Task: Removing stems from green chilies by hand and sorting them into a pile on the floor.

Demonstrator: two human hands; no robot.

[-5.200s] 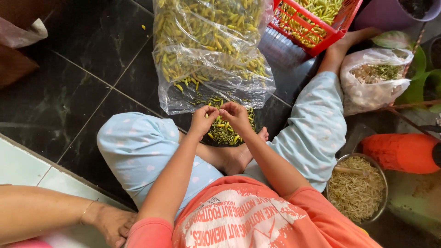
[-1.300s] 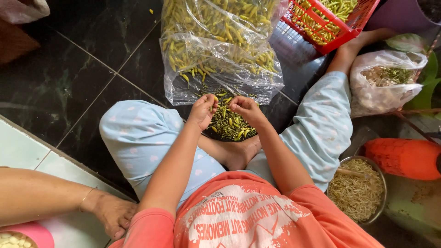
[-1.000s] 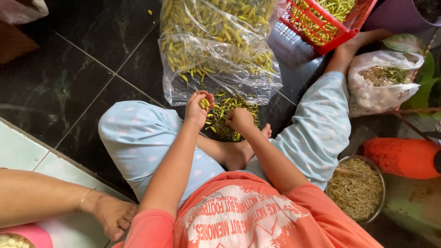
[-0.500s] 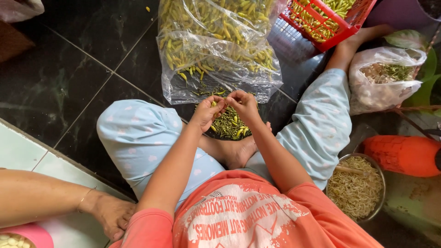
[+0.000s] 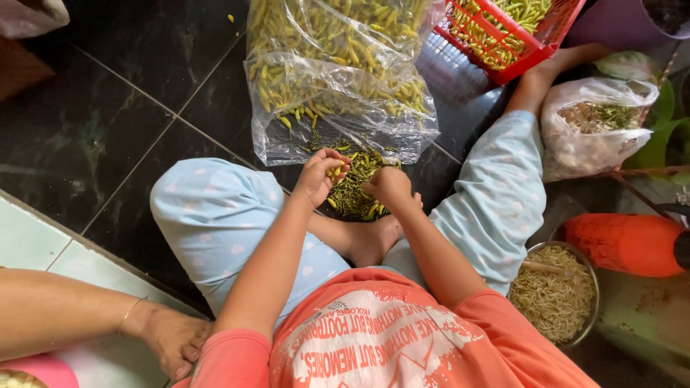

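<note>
I sit on a dark tiled floor with my legs in pale blue trousers [image 5: 215,215] folded. A loose heap of small green and yellow chillies [image 5: 356,188] lies in front of my foot, at the mouth of a big clear plastic bag of chillies [image 5: 338,79]. My left hand [image 5: 322,176] is curled over the heap with a few chillies in its fingers. My right hand [image 5: 388,188] rests on the heap beside it, fingers closed down into the chillies; what it holds is hidden.
A red plastic basket [image 5: 503,36] of chillies stands at the top right. A clear bag of stems [image 5: 593,126], an orange container [image 5: 625,244] and a metal bowl of stems [image 5: 557,298] are on the right. Another person's forearm and hand [image 5: 154,334] rest at the lower left.
Half a second ago both hands met above the heap; now they have parted slightly and dropped onto it. The other person's hand has stayed put.
</note>
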